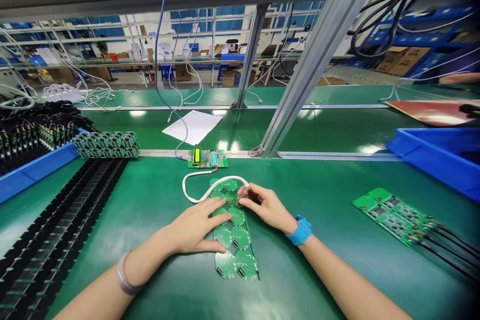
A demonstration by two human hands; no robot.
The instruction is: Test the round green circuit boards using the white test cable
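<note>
A panel of round green circuit boards (240, 237) lies flat on the green bench in front of me. My left hand (200, 225) rests on its left side with the fingers spread. My right hand (266, 205) pinches a small connector (244, 193) at the end of a white cable (193, 196), against the panel's upper right part. Whether the connector's tip touches a board is hidden by my fingers. The cable loops left and back to a green tester board (208, 159) with a lit yellow-green display. A blue cable (161, 60) runs down to that board.
On the left are long black strips (75, 225), a stack of green boards (107, 145) and a blue bin edge (37, 166). Wired green boards (393, 212) and a blue bin (438, 157) stand right. A paper sheet (193, 127) and metal post (300, 75) are behind.
</note>
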